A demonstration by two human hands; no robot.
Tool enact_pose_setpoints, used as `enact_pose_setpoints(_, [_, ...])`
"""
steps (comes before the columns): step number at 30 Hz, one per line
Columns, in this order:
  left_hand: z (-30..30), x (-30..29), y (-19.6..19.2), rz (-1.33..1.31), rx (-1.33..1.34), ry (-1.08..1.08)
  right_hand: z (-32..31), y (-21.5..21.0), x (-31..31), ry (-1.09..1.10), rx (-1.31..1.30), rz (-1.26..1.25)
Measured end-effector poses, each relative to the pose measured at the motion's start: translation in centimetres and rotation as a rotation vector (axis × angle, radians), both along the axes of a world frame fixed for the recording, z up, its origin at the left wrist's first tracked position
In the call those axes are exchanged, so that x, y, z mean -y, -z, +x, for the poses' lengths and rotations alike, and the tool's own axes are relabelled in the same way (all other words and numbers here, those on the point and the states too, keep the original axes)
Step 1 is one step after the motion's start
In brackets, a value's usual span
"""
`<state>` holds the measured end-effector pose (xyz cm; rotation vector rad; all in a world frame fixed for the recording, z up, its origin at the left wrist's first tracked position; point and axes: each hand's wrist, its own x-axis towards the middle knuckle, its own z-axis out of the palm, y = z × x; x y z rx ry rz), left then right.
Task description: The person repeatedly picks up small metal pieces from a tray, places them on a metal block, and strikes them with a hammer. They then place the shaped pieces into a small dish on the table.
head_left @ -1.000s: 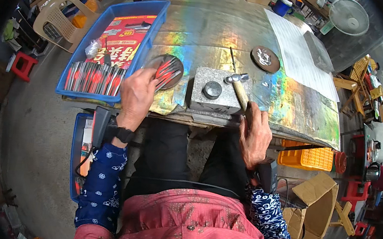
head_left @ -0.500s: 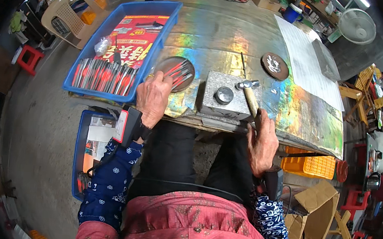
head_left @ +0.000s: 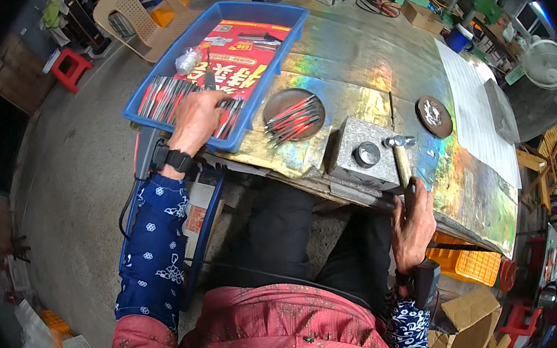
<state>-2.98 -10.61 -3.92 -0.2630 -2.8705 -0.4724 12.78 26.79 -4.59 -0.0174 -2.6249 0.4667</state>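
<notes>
A cluttered workshop with a grey concrete floor surrounds a long counter (head_left: 396,64) sheeted in metal that shows rainbow heat tints. The left hand (head_left: 195,116) reaches into a blue plastic tray (head_left: 168,63) at the counter's left end, its fingers (head_left: 213,99) curled down onto a row of small red-and-silver metal pieces (head_left: 158,95) lying along the tray's near side; whether they actually pinch one cannot be told. Beyond those fingers, deeper in the tray, lie a red printed sheet (head_left: 247,50) and a small clear bag (head_left: 187,60). Just to the right of the left hand, outside the tray, a round brown dish (head_left: 293,114) holds a loose bundle of the same red-tipped pieces. Further right stands a grey stone block (head_left: 364,152) with a round metal die set in its top. The right hand (head_left: 413,228) is at the counter's near edge, fingers (head_left: 423,208) clenched around the wooden handle of a hammer (head_left: 400,160), whose steel head rests by the block's far right corner. Beyond the hammer sits a second dark round dish (head_left: 434,116), well apart from either hand. A beige plastic chair (head_left: 140,13) and a red stool (head_left: 67,66) stand on the floor left of the tray; an orange crate (head_left: 474,263) is below the counter near the right hand.
</notes>
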Motion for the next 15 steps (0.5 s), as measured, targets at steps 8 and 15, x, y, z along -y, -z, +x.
enact_pose_setpoints(8, [-2.1,-0.3,0.5,-0.169,0.155,0.064,-0.1,0.2,-0.2,0.001,0.032,-0.056])
enact_pose_setpoints(15, [-2.7,0.6,2.1,-0.112,-0.084,0.236,-0.2,-0.8,0.1,0.005,0.060,-0.063])
